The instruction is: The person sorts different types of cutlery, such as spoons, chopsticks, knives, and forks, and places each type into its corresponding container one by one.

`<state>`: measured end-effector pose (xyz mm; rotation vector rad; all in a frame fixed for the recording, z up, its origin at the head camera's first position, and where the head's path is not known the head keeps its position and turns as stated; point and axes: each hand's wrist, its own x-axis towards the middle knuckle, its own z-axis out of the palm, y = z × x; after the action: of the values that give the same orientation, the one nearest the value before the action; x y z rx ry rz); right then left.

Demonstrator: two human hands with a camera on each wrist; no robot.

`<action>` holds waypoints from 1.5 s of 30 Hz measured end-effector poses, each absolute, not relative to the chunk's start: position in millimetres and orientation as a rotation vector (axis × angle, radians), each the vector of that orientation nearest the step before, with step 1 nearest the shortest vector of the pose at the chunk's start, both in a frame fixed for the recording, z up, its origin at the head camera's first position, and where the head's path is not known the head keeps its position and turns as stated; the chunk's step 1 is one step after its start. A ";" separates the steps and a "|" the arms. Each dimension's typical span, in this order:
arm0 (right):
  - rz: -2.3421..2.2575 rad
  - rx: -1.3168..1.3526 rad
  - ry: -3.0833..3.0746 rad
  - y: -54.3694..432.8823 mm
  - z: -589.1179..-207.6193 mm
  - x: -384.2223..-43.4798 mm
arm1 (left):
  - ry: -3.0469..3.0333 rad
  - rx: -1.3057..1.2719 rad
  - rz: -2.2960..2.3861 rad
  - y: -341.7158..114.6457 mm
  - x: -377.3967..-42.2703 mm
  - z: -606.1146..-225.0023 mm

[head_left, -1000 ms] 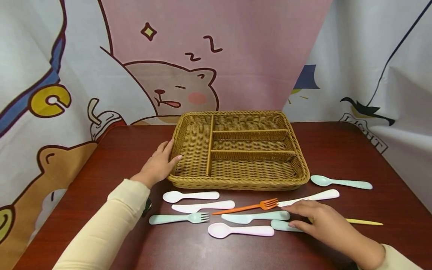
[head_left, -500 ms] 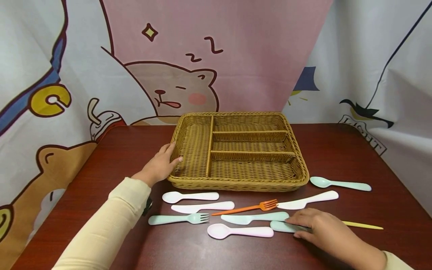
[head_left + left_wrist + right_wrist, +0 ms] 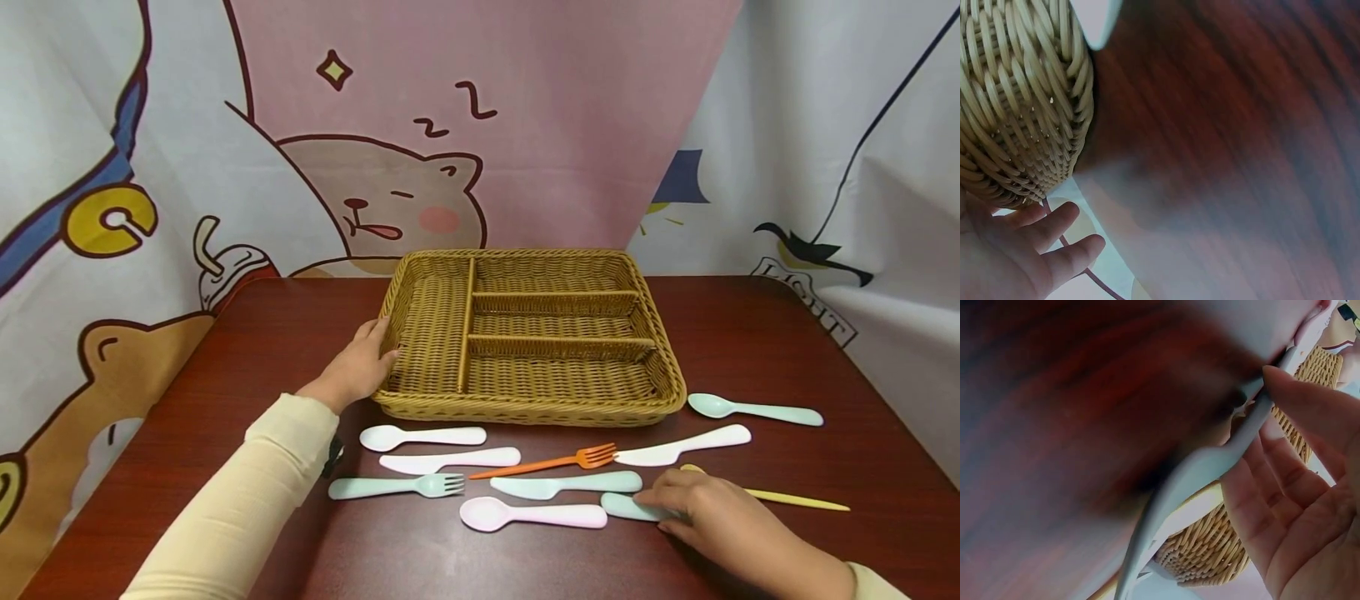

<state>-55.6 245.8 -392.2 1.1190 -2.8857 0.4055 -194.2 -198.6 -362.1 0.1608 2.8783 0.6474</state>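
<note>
My left hand rests on the left rim of a woven basket with divided compartments. In the left wrist view, its fingers lie loosely spread beside the basket's wall. My right hand pinches a mint-green knife between thumb and fingers; from the head, only its rounded handle end shows. Just behind that hand lies a yellow utensil, its middle hidden. Nearby are another mint knife, a pale pink spoon and a white knife.
An orange fork, a white spoon, a pale knife and a mint fork lie before the basket. To its right is a mint spoon. A printed cloth hangs behind the dark red table.
My right hand has shifted slightly down and right, and its fingers have come onto the mint knife. One end of the yellow utensil has come into sight. The left hand stays at the basket.
</note>
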 end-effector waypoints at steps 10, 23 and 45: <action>0.399 1.079 -2.831 247.4 -378.1 -55.4 | 2.900 0.146 0.654 -197.4 -191.1 -363.9; 0.544 0.941 -2.831 231.3 -313.1 -99.3 | 2.889 0.139 0.589 -197.0 -192.5 -363.6; 0.595 1.055 -3.038 183.1 -283.5 -177.8 | 2.856 0.141 0.608 -196.7 -190.7 -363.2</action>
<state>-177.8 183.1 -283.5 1.0553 -3.0385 0.5947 -190.7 -196.7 -363.2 0.1411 2.8563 0.6082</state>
